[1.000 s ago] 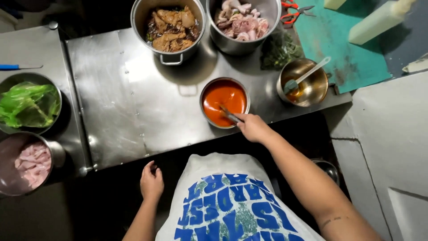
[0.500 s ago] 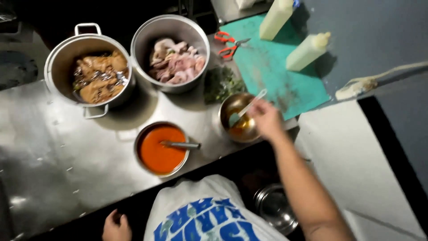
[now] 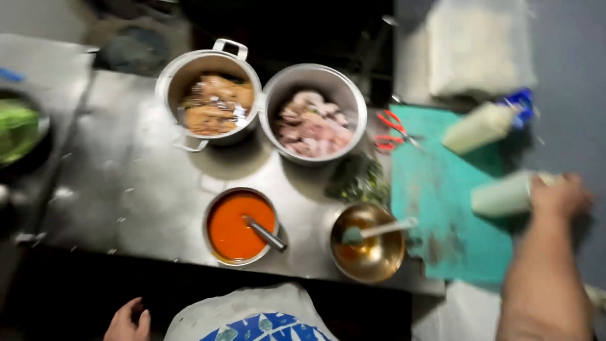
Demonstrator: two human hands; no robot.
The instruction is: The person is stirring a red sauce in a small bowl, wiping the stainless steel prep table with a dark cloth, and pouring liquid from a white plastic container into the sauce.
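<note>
My right hand [image 3: 558, 197] reaches to the far right over the teal cutting board [image 3: 442, 208] and grips a pale squeeze bottle [image 3: 502, 197] lying on it. A second squeeze bottle [image 3: 480, 128] with a blue cap lies just beyond. My left hand [image 3: 128, 322] rests low at the counter's front edge, fingers apart, holding nothing. Between them sit a bowl of orange-red sauce [image 3: 238, 225] with a spoon in it and a brass bowl [image 3: 369, 243] with a pale spoon.
Two metal pots stand at the back of the steel counter [image 3: 113, 183]: one with brown cooked pieces [image 3: 211, 101], one with pale raw meat [image 3: 312, 117]. Red-handled scissors [image 3: 392, 129] and dark herbs [image 3: 356, 180] lie by the board. Green leaves [image 3: 16, 129] sit far left.
My right hand left the spoon in the brass bowl and moved right onto the squeeze bottle. The view swung, shifting the pots and bowls across the frame.
</note>
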